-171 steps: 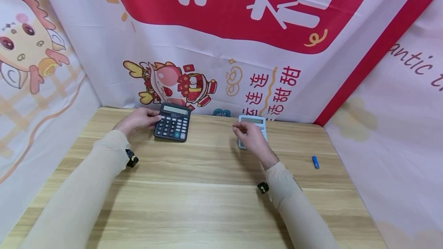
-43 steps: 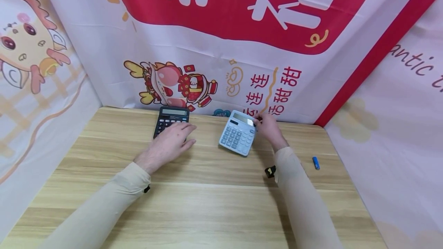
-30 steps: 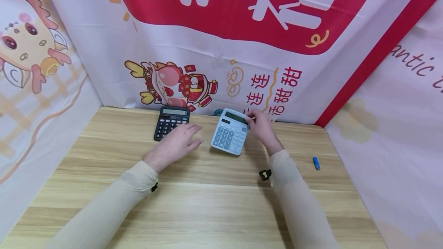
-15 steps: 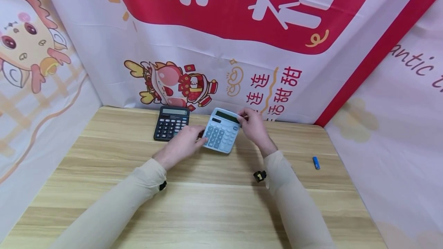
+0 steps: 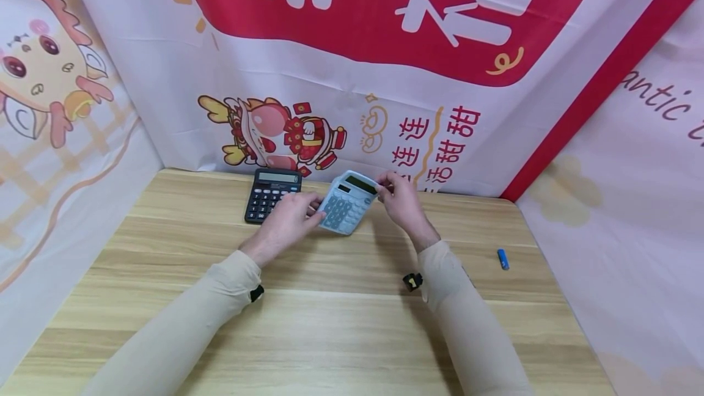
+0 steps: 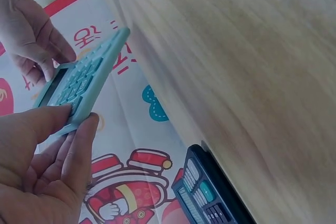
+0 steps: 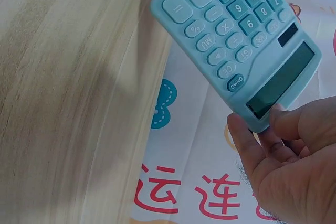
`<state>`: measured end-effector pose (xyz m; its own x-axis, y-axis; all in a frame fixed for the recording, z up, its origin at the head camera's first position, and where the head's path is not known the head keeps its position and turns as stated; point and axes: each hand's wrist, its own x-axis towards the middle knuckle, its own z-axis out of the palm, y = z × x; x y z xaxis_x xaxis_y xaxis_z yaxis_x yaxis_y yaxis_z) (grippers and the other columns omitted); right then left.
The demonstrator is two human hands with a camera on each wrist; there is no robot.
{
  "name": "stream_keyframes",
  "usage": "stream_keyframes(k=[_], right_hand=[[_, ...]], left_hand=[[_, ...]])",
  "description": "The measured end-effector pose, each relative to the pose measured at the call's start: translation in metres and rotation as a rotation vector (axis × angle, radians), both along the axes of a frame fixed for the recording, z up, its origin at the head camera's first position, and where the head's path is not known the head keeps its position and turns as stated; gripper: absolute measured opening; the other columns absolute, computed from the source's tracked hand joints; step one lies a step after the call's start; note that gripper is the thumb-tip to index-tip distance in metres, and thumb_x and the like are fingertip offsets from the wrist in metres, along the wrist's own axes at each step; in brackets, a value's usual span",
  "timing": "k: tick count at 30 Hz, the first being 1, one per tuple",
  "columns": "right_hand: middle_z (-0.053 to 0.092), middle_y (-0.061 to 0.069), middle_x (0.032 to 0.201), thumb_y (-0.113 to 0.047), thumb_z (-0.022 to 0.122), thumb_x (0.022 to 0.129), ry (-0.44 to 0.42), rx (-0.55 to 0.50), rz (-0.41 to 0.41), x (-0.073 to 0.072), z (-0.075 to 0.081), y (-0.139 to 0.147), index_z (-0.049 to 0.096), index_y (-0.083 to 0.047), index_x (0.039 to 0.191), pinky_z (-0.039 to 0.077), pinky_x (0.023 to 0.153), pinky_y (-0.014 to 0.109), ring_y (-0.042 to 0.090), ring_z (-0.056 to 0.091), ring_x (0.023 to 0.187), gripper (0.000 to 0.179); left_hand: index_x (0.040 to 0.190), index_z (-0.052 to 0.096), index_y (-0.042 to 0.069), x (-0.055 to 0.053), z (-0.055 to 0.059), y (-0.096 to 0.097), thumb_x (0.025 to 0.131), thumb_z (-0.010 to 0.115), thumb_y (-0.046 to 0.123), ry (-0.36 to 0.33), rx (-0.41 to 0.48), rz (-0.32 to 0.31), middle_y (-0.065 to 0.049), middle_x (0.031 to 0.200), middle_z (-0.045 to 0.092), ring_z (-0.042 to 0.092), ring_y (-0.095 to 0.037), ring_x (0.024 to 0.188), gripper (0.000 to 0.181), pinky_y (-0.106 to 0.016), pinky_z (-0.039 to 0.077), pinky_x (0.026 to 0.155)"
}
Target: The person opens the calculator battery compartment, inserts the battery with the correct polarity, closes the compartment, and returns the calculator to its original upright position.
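A light blue calculator is held tilted above the back of the table, its dark screen at the upper end. My left hand pinches its left edge, thumb over the keys and fingers beneath, as the left wrist view shows. At the screen's right corner, my right hand grips it between thumb and fingers; the right wrist view shows this calculator with its blank screen. A black calculator lies just left of it, its lower right part hidden behind my left hand.
A small blue battery-like cylinder lies on the wooden table at the right. A printed cloth hangs along the table's back edge, with more printed cloth on both sides.
My right hand has lifted the light blue calculator and brought it left. My left hand has left the black calculator and taken the light blue one's left edge. It now tilts more.
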<state>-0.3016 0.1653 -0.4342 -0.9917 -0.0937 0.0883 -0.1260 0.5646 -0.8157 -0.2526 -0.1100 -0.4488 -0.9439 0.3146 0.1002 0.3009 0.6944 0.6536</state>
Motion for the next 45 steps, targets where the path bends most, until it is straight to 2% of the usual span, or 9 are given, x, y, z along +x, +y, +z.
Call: stream_keyframes(k=[7, 12, 17, 22, 29, 32, 35, 40, 45], right_hand=[[0.08, 0.026, 0.136, -0.008, 0.066, 0.12, 0.012, 0.013, 0.026, 0.002, 0.0, 0.003, 0.075, 0.002, 0.138, 0.071, 0.11, 0.048, 0.04, 0.08, 0.125, 0.023], [0.08, 0.025, 0.143, -0.014, 0.063, 0.122, -0.046, -0.021, 0.023, 0.007, 0.002, 0.004, 0.073, 0.0, 0.151, 0.069, 0.116, 0.05, 0.041, 0.079, 0.132, 0.034], [0.077, 0.026, 0.15, -0.017, 0.058, 0.125, -0.14, -0.163, 0.021, 0.011, 0.004, 0.002, 0.066, 0.002, 0.16, 0.066, 0.122, 0.046, 0.041, 0.075, 0.145, 0.041], [0.074, 0.029, 0.155, -0.024, 0.055, 0.127, -0.231, -0.349, 0.034, 0.016, 0.008, 0.0, 0.065, 0.006, 0.16, 0.064, 0.123, 0.043, 0.041, 0.074, 0.149, 0.045], [0.078, 0.028, 0.148, -0.029, 0.06, 0.125, -0.294, -0.465, 0.042, 0.019, 0.009, -0.002, 0.071, 0.005, 0.149, 0.069, 0.113, 0.031, 0.027, 0.082, 0.131, 0.043], [0.08, 0.024, 0.144, -0.031, 0.063, 0.124, -0.302, -0.466, 0.035, 0.019, 0.008, -0.002, 0.073, 0.004, 0.148, 0.069, 0.11, 0.029, 0.018, 0.082, 0.123, 0.044], [0.08, 0.024, 0.142, -0.029, 0.065, 0.123, -0.295, -0.463, 0.029, 0.019, 0.008, -0.002, 0.072, 0.005, 0.15, 0.069, 0.112, 0.031, 0.017, 0.082, 0.121, 0.045], [0.078, 0.026, 0.147, -0.021, 0.067, 0.122, -0.29, -0.447, 0.024, 0.018, 0.005, -0.002, 0.069, 0.005, 0.156, 0.068, 0.116, 0.037, 0.018, 0.081, 0.122, 0.043], [0.076, 0.026, 0.15, -0.014, 0.065, 0.122, -0.31, -0.491, 0.006, 0.017, 0.003, 0.0, 0.066, 0.004, 0.16, 0.069, 0.114, 0.035, 0.012, 0.08, 0.115, 0.043]], left_hand=[[0.145, 0.076, 0.0, 0.004, 0.002, -0.002, 0.112, 0.079, 0.011, 0.104, 0.009, 0.0, -0.02, 0.136, 0.084, 0.087, -0.03, 0.113, 0.035, -0.04, 0.076, 0.093], [0.144, 0.077, 0.002, 0.009, 0.007, -0.003, 0.112, 0.08, 0.011, 0.216, -0.043, 0.007, -0.02, 0.137, 0.084, 0.088, -0.033, 0.114, 0.034, -0.046, 0.076, 0.093], [0.138, 0.079, 0.0, 0.009, 0.01, -0.003, 0.11, 0.083, 0.01, 0.367, -0.131, 0.014, -0.02, 0.133, 0.085, 0.088, -0.038, 0.116, 0.03, -0.053, 0.075, 0.098], [0.129, 0.081, 0.001, 0.009, 0.01, -0.003, 0.107, 0.086, 0.007, 0.501, -0.233, 0.003, -0.014, 0.12, 0.088, 0.085, -0.032, 0.104, 0.023, -0.048, 0.076, 0.094], [0.123, 0.078, 0.002, 0.012, 0.007, -0.002, 0.104, 0.086, 0.002, 0.622, -0.356, -0.021, -0.015, 0.117, 0.088, 0.081, -0.03, 0.094, 0.021, -0.044, 0.075, 0.082], [0.123, 0.078, 0.001, 0.013, 0.006, -0.001, 0.105, 0.084, -0.001, 0.682, -0.39, -0.048, -0.018, 0.123, 0.088, 0.084, -0.033, 0.103, 0.019, -0.045, 0.076, 0.089], [0.125, 0.078, 0.0, 0.014, 0.006, 0.001, 0.106, 0.083, -0.003, 0.738, -0.438, -0.086, -0.019, 0.13, 0.087, 0.085, -0.034, 0.116, 0.02, -0.045, 0.076, 0.096], [0.13, 0.079, 0.0, 0.016, 0.005, 0.004, 0.104, 0.087, -0.001, 0.756, -0.497, -0.138, -0.018, 0.132, 0.086, 0.084, -0.033, 0.119, 0.027, -0.042, 0.076, 0.095], [0.127, 0.079, 0.002, 0.018, 0.004, 0.006, 0.101, 0.091, 0.001, 0.739, -0.495, -0.178, -0.015, 0.125, 0.086, 0.084, -0.029, 0.113, 0.029, -0.04, 0.075, 0.097]])
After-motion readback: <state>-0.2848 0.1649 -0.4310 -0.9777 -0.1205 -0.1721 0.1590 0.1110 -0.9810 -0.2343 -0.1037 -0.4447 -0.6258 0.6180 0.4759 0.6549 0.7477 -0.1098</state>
